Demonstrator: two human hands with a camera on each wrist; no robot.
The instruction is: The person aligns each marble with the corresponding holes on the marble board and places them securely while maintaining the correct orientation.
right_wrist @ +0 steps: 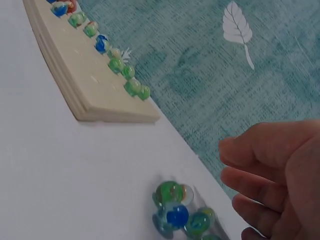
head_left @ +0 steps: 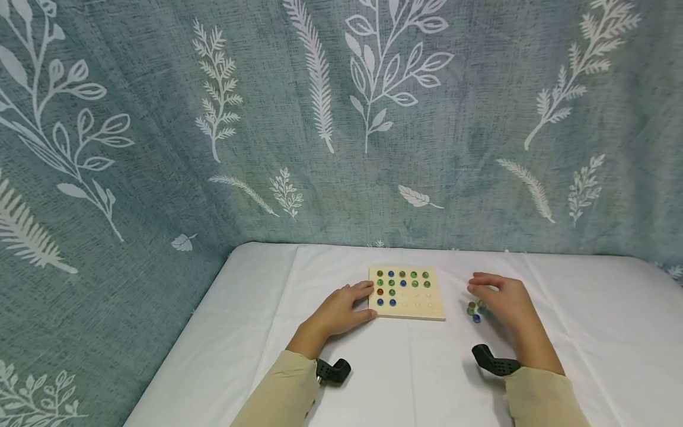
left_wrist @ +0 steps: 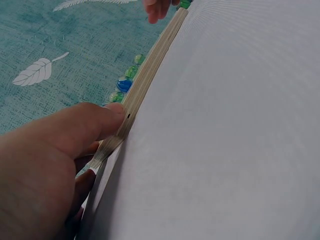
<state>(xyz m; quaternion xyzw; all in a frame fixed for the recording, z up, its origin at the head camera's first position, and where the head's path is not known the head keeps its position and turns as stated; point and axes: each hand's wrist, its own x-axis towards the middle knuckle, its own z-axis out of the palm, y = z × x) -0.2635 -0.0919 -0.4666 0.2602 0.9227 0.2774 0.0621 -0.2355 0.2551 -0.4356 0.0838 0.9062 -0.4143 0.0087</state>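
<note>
Glass marbles sit in rows on a pale wooden board (head_left: pixel 427 310), filling the two far rows and the left side of the two near rows. Bare dimples show at its near right. My left hand (head_left: pixel 340 308) holds the board's left side, fingers at the left edge and thumb at the near corner. Right of the board, my right hand (head_left: pixel 504 299) hovers over a small cluster of loose marbles (head_left: pixel 476 318), green, blue and brownish. In the right wrist view its fingers (right_wrist: pixel 250 150) are loosely bent, apart from the marbles, with nothing visible in them.
A white cloth (head_left: pixel 256 320) covers the table. Behind it and to the left hangs a blue-green curtain (head_left: pixel 341 196) with white leaf prints. Each wrist wears a black camera mount, one on the left (head_left: pixel 335 371) and one on the right (head_left: pixel 493 362).
</note>
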